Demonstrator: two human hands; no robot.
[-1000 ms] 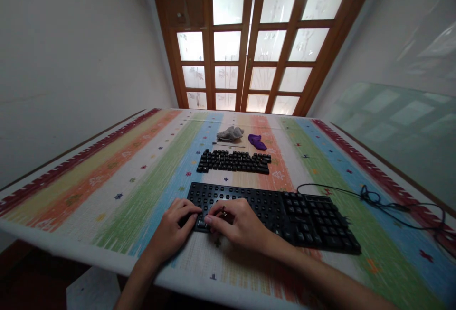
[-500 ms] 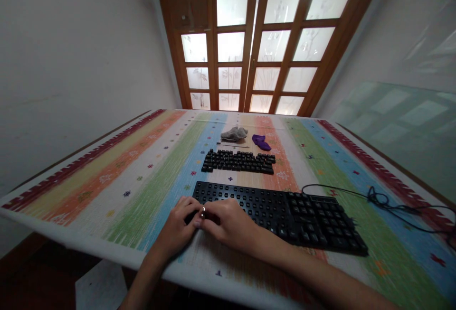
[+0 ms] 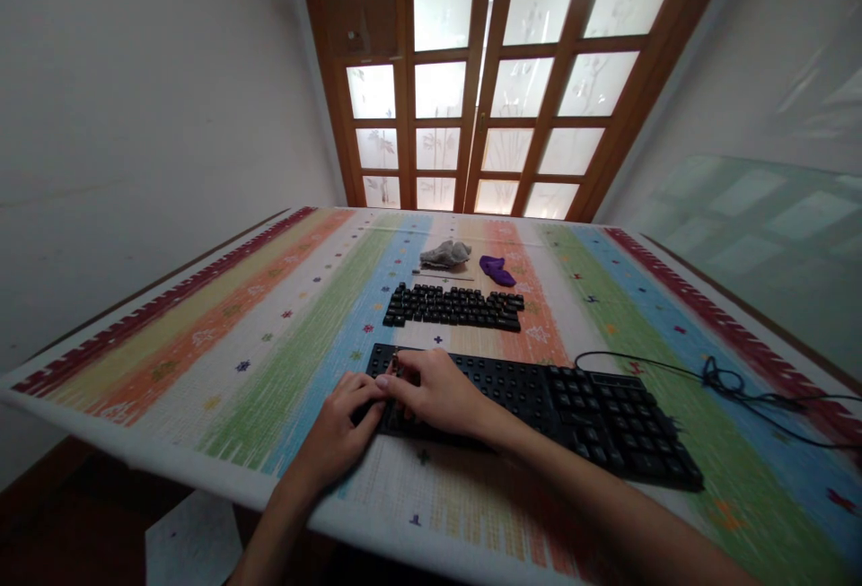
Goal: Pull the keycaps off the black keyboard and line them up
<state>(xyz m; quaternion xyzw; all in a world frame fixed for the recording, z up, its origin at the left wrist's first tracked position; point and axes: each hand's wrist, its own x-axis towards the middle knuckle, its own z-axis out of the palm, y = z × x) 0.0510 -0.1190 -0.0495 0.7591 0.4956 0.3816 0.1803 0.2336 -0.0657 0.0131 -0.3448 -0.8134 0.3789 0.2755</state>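
A black keyboard [image 3: 512, 389] lies near the table's front edge, its left and middle part stripped of keycaps and its right part still capped. My left hand [image 3: 343, 420] is curled around the keyboard's left end, gripping it. Over the upper left of the bare section, my right hand [image 3: 437, 393] pinches a small, shiny, brownish metal piece [image 3: 396, 358] between thumb and fingers. Its kind is too small to tell, and the fingers cover its lower part. Fingers of both hands meet or overlap there. Behind the keyboard, loose black keycaps [image 3: 454, 307] lie in rows.
A grey cloth [image 3: 445, 254], a thin stick [image 3: 444, 276] and a purple cloth [image 3: 496, 270] lie behind the keycaps. The keyboard's black cable [image 3: 724, 377] loops off to the right. A striped tablecloth [image 3: 269, 389] covers the table; wooden glazed doors [image 3: 471, 119] stand beyond.
My right hand has moved slightly away from me, carrying the metal piece from the keyboard's left front area toward its back left corner. My left hand has stayed nearly in place.
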